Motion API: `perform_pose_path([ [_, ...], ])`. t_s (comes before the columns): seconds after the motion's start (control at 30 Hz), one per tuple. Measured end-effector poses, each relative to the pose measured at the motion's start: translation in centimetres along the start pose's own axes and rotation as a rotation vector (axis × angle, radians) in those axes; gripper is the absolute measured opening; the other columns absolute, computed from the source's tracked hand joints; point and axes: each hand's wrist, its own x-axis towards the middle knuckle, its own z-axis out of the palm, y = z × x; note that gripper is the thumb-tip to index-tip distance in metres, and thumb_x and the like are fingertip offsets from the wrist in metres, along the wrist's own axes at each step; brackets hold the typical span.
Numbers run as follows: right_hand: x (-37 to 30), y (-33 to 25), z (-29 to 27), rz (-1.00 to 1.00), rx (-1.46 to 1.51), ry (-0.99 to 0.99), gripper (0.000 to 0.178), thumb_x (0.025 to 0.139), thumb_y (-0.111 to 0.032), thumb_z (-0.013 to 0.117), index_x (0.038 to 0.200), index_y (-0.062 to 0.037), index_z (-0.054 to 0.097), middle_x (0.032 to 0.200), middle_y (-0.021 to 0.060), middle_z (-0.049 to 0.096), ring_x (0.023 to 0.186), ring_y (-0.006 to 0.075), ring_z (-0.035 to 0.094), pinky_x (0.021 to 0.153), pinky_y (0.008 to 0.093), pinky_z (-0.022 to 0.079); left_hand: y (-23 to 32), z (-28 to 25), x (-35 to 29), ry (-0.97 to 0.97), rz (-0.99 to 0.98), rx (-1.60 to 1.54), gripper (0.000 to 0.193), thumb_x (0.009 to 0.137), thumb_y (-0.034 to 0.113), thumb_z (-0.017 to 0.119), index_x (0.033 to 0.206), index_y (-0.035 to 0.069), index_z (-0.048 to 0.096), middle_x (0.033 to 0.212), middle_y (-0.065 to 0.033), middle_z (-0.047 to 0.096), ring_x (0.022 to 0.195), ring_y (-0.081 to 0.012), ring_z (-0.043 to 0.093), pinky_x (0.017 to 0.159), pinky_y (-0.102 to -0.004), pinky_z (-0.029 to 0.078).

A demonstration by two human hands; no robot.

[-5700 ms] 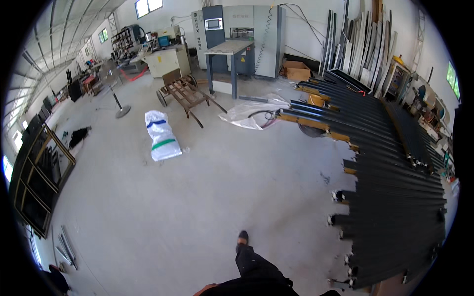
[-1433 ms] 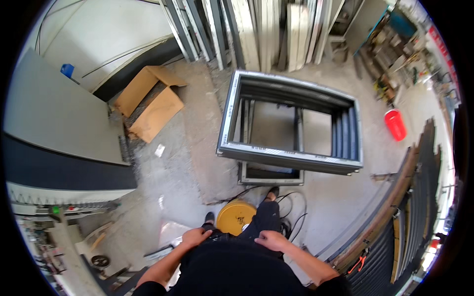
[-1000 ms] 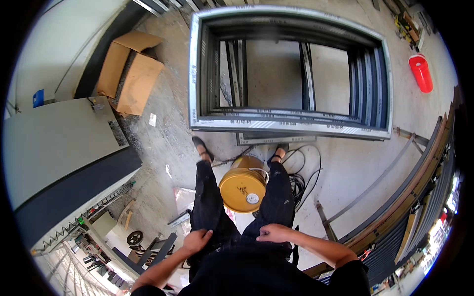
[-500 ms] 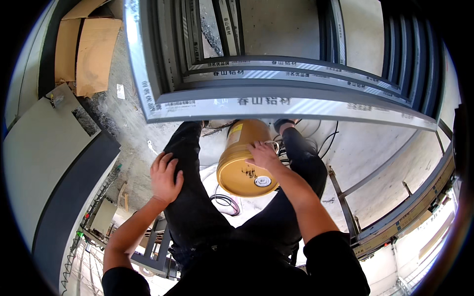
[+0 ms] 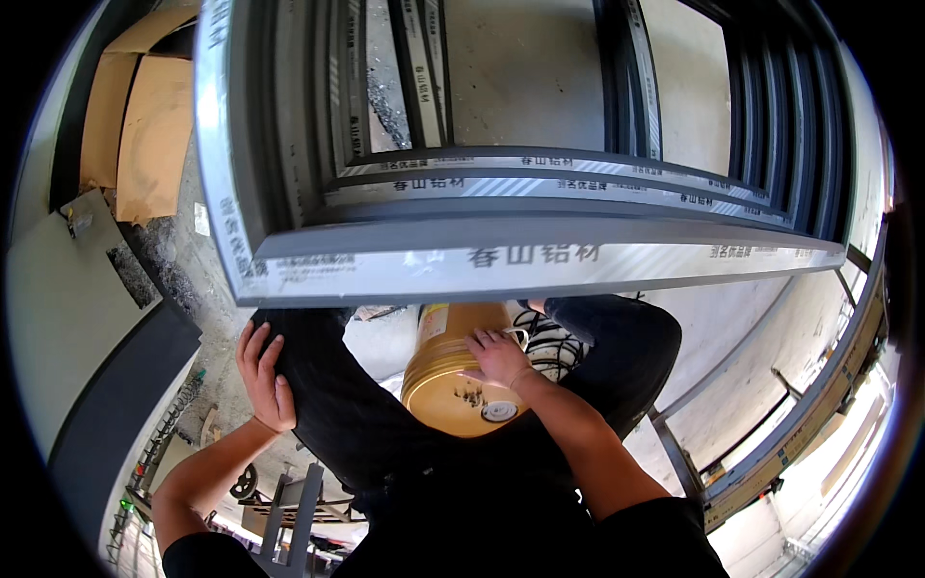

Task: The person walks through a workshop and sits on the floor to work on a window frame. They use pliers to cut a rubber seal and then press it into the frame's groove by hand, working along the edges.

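The stack of dark window frames (image 5: 520,275) is spreading across the top of my view, its near silver-faced edge running just beyond my knees and cutting off the top of my left knee; whether it is touching me, I cannot tell. Between my legs (image 5: 376,385) the yellow bucket (image 5: 429,395) is standing close under that edge, its lid facing me, leaving little room around it.

My right hand (image 5: 498,358) is lying over the bucket's rim, thumb apart from the fingers, not closing around anything; how hard it is pressing, I cannot tell. My left hand (image 5: 265,380) is resting against the outside of my left leg, fingers loosely parted, holding nothing.

On the left, a strip of floor is separating that hand from the grey cabinet (image 5: 82,289), with the cardboard box (image 5: 149,144) sitting farther up. On the right, a wider stretch of pale floor is lying between my knee and the long stacked profiles (image 5: 800,433). Black cable (image 5: 559,356) is coiling beside the bucket.

Compared with half a second ago, the frame edge is sitting lower in my view, my knees are bending wider, and my left hand is lying farther out; my right hand is keeping its place on the bucket.
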Motion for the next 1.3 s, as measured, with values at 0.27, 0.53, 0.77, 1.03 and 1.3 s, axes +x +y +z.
perform_pose_path([
  [0.27,-0.5,-0.5,1.1,-0.051,0.016,0.054,0.065,0.085,-0.059,0.053,0.117,-0.0020,0.058,0.121,0.0203,0.059,0.108,0.0351,0.058,0.094,0.0401,0.046,-0.6,3.2,-0.9,0.294,0.070,0.025,0.046,0.094,0.029,0.033,0.123,0.000,0.056,0.136,-0.0209,0.046,0.132,-0.0413,0.035,0.110,-0.0495,0.023],
  [0.53,-1.5,-1.2,0.1,-0.115,0.025,0.230,0.058,0.083,-0.062,0.054,0.096,-0.0058,0.059,0.088,0.0167,0.065,0.084,0.0367,0.063,0.074,0.0458,0.050,3.4,4.9,-2.6,0.506,0.092,0.066,0.039,0.084,0.007,0.041,0.118,0.003,0.061,0.135,-0.0158,0.051,0.132,-0.0363,0.038,0.110,-0.0450,0.026],
  [0.77,-0.5,-0.7,-0.3,-0.027,0.039,0.052,0.067,0.079,-0.067,0.056,0.112,-0.0090,0.062,0.100,0.0143,0.066,0.094,0.0356,0.063,0.081,0.0445,0.049,7.6,3.4,-7.0,0.559,0.057,0.196,0.043,0.083,0.008,0.049,0.125,0.005,0.055,0.143,-0.0152,0.041,0.138,-0.0365,0.028,0.112,-0.0469,0.020],
  [1.03,5.4,5.8,-1.0,0.256,0.702,-0.068,0.067,0.083,-0.061,0.055,0.114,-0.0016,0.064,0.111,0.0170,0.066,0.095,0.0347,0.063,0.081,0.0421,0.050,7.3,6.7,-4.1,0.532,-0.178,0.200,0.044,0.080,0.008,0.051,0.125,0.004,0.052,0.144,-0.0166,0.038,0.138,-0.0370,0.027,0.113,-0.0470,0.021],
  [1.3,14.0,14.6,9.3,0.513,0.381,-0.165,0.052,0.084,-0.045,0.057,0.117,-0.0049,0.062,0.116,0.0186,0.063,0.105,0.0349,0.061,0.091,0.0420,0.048,8.0,6.9,-1.7,0.440,-0.056,0.250,0.044,0.083,0.013,0.048,0.125,0.000,0.052,0.142,-0.0210,0.039,0.137,-0.0413,0.028,0.111,-0.0506,0.020],
])
